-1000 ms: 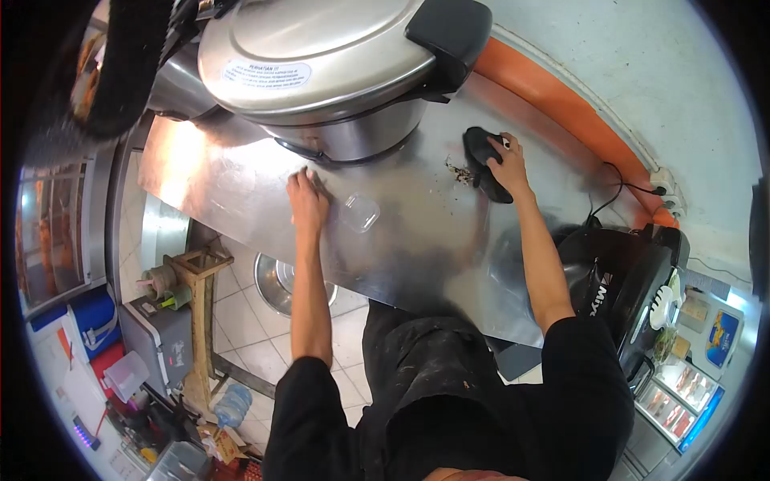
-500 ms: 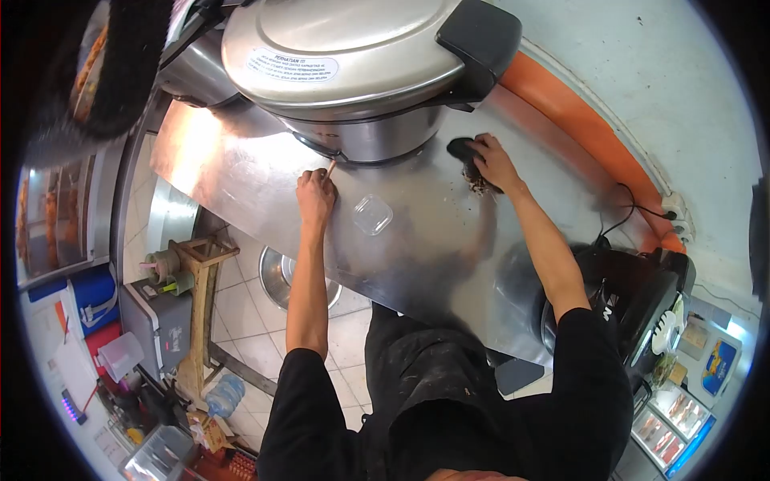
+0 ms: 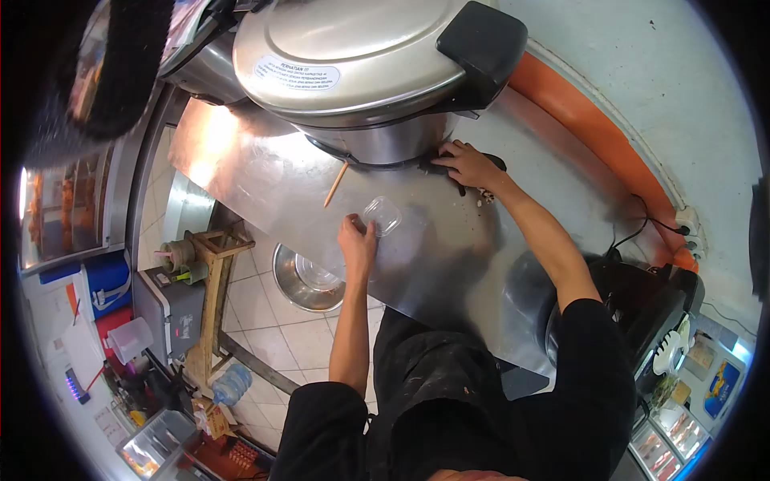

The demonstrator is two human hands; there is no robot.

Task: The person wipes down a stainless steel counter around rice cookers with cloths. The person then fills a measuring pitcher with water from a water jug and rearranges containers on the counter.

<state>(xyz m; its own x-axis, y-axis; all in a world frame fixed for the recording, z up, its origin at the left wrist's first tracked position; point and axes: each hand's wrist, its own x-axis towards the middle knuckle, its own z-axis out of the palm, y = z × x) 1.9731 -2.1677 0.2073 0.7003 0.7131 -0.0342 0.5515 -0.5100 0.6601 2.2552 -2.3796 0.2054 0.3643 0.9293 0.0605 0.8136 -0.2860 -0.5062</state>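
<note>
My left hand (image 3: 357, 243) is closed, its fingertips at the near-left edge of a small clear plastic container (image 3: 385, 216) on the steel table. My right hand (image 3: 468, 165) bends its fingers over a dark cloth (image 3: 497, 162) by the cooker's base; the hand hides part of the cloth. Brown-and-white crumbs (image 3: 485, 196) show under my right wrist. A thin wooden stick (image 3: 336, 184) lies on the table, its far end against the large steel rice cooker (image 3: 377, 140). That cooker is shut, with a printed label on its lid.
The steel table (image 3: 417, 264) ends in a slanting edge on the near left. Beyond that, a metal bowl (image 3: 293, 293) sits on the tiled floor beside a wooden stand (image 3: 212, 248). A black appliance (image 3: 634, 313) and its cord stand at right, near an orange-banded wall (image 3: 609, 152).
My left hand has let go of the stick and come back to the plastic container. My right hand has shifted left with the cloth, toward the cooker's base.
</note>
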